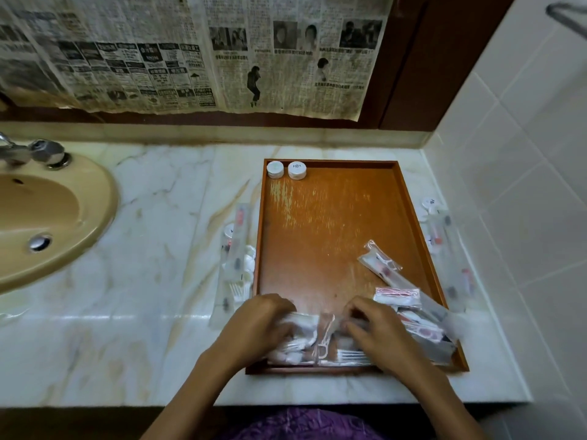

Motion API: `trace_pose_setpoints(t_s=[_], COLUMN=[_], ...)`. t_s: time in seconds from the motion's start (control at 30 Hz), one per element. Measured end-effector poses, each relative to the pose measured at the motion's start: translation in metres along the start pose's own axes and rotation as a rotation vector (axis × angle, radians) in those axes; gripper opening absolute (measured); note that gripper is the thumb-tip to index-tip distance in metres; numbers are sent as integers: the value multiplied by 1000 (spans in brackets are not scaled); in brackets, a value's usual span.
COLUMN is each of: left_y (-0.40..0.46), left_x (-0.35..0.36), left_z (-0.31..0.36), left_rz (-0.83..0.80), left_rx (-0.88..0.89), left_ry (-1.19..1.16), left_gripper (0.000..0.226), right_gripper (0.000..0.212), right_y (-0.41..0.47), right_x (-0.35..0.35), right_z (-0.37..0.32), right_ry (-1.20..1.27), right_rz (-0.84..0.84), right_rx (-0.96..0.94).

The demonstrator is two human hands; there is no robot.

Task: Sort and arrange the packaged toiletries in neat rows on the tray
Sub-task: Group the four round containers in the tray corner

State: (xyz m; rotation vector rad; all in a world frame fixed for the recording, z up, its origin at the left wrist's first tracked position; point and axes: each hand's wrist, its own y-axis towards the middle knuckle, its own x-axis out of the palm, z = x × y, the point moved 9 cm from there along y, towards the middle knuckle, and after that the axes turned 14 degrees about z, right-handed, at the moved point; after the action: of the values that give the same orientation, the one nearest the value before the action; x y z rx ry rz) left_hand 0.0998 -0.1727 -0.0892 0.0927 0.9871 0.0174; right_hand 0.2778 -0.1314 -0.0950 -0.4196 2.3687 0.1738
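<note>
While seen from head cam: wooden tray (330,217) on marble counter (152,281), long side running away from viewer. Both hands down at tray's near edge, close together but not touching each other. Left hand (257,325) w/ fingers curled onto clear packets (305,341), pressing or gripping near-left pile. Right hand (378,328) w/ fingers bent over same pile, looks pinched on a packet; exact grip blurred, can't tell which one. Packets w/ white floss picks and combs visible betw. the hands. More packets (397,293) w/ red-white contents heaped in tray's near-right corner, one packet (379,260) lying tilted just beyond heap. Two round white containers (286,169) side by side in far-left corner of tray. Long clear packets (236,258) on counter just left of tray, others (448,249) just right of tray, by tiled wall. Beige sink (54,214) w/ metal tap far left. Newspaper sheets (190,49) covering wall behind.
</note>
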Motion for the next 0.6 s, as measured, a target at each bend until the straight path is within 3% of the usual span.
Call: trace_pose_setpoints(t_s=[0.17, 0.23, 0.37, 0.47, 0.6], left_y=[21, 30, 38, 34, 15], left_x=[-18, -11, 8, 8, 8], left_z=[-4, -4, 10, 15, 35], left_rz=[192, 166, 74, 145, 195], left_rx=[-101, -107, 35, 62, 101], left_ry=[-48, 2, 343, 373, 291], left_gripper=[24, 36, 39, 45, 8], right_gripper=[13, 17, 32, 38, 42], right_y=[20, 31, 51, 56, 50], right_x=[-43, -50, -68, -82, -89], right_z=[19, 26, 37, 44, 54], right_ry=[124, 123, 17, -29, 5], right_rz=[259, 300, 384, 439, 442], right_rx=[187, 202, 194, 219, 234])
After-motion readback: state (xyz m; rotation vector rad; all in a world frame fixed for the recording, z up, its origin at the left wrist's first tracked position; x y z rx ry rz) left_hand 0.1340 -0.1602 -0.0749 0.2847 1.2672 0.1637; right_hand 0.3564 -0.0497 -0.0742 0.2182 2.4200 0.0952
